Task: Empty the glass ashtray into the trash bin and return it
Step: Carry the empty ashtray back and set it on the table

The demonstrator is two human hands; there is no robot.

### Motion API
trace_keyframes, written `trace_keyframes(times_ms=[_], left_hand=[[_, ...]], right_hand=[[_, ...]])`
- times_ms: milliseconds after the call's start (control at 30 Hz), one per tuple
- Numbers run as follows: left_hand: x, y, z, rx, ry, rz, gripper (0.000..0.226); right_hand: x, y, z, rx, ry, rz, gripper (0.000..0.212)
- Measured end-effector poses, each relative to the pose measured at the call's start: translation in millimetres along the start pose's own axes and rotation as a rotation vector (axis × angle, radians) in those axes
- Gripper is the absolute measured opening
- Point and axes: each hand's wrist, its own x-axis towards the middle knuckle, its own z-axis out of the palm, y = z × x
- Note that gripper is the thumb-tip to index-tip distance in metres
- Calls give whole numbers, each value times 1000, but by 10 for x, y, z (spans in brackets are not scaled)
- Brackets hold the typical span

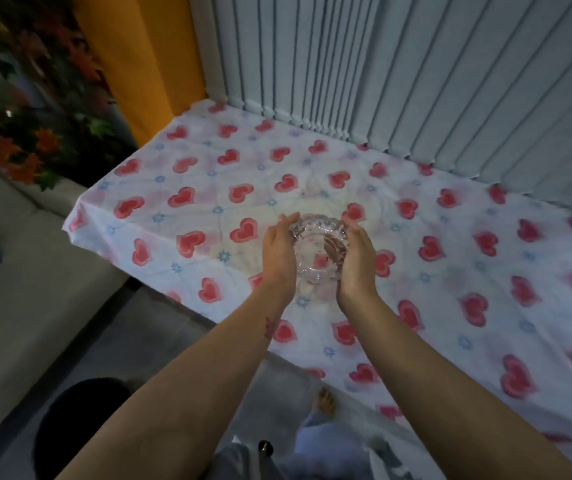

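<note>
Glass ashtray (318, 249) near middle of table, over heart-print tablecloth (451, 216); left hand (279, 249) and right hand (357, 258) cupped against its opposite sides, clamped on it; dark round bin (70, 427) on floor, near left; vertical blinds (416, 71) far right.

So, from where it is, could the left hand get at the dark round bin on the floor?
Probably yes: the left hand cups the clear glass ashtray, and the dark round bin sits low on that side with nothing between.

Bare heart-print tablecloth (451, 258) lies open all around the glass ashtray (317, 249); vertical blinds (416, 81) wall the far edge.
</note>
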Motion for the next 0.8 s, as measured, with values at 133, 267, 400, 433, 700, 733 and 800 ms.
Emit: trace_keyframes(times_ms=[133,267,400,433,700,733,800], left_hand=[[263,-94,620,23,-94,-102,35],[807,-614,1076,73,-118,-161,42],[1047,-887,1466,91,-148,-263,65],[1082,-916,1544,102,-144,-288,67],[1184,-713,2032,194,-167,-236,44],[1225,-726,2070,205,-176,-233,45],[1303,-754,2139,219,-183,-220,47]], right_hand=[[543,-187,-319,-32,114,65,36],[1049,-280,-632,-48,152,115,41],[1474,-292,-892,-173,171,67,39],[1546,-289,-938,-201,187,44,37],[2056,-188,-1178,-312,230,43,31],[2118,-180,-1190,-330,239,42,31],[2220,-160,-1208,-352,254,1,31]])
